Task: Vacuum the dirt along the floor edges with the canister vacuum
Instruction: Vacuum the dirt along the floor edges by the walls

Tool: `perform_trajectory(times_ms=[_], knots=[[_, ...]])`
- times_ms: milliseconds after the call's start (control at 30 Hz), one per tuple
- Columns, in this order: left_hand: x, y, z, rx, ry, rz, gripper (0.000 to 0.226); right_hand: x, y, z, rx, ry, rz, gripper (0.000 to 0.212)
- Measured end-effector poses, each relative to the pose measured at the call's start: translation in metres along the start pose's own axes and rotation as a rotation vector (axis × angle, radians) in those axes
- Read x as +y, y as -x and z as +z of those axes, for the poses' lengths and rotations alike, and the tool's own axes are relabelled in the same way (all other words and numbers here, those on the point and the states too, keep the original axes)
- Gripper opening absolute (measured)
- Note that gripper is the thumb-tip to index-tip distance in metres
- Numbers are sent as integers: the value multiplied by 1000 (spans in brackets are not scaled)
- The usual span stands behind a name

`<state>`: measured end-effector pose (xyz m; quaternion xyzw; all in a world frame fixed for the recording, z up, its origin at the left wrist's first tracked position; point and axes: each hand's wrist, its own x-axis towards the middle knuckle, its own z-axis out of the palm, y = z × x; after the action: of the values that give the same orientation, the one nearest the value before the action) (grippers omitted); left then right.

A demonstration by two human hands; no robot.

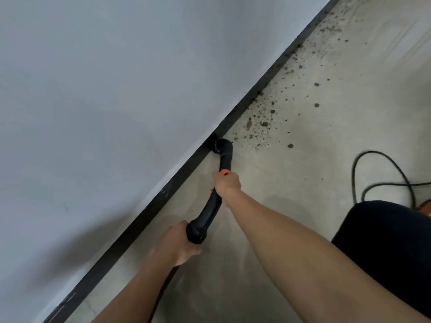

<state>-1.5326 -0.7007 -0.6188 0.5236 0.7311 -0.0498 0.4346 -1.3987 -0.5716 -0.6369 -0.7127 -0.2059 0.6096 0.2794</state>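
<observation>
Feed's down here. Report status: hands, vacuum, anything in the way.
Left hand and right hand both grip the wand. Nozzle at the baseboard, dirt ahead. Cable loops off right, clear of path.

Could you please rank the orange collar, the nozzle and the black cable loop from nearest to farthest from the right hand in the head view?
1. Orange collar: touching the right hand.
2. Nozzle: at the wand tip, by the baseboard.
3. Black cable loop: far off to the right.
</observation>
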Motion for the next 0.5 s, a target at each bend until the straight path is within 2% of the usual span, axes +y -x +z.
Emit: perform_trajectory(times_ms=[100, 300, 400, 500], knots=[[2, 2, -7, -32, -29, 33, 43, 2, 4, -4, 3, -39, 19, 31], [-11, 11, -17, -176, -276, 89, 42, 57, 37, -26, 207, -237, 85, 23], [-24, 15, -17, -211, -325, 75, 45, 70, 44, -10, 192, -213, 75, 22], [-36, 13, -23, -172, -269, 59, 44, 57, 34, 21, 116, -149, 41, 26]])
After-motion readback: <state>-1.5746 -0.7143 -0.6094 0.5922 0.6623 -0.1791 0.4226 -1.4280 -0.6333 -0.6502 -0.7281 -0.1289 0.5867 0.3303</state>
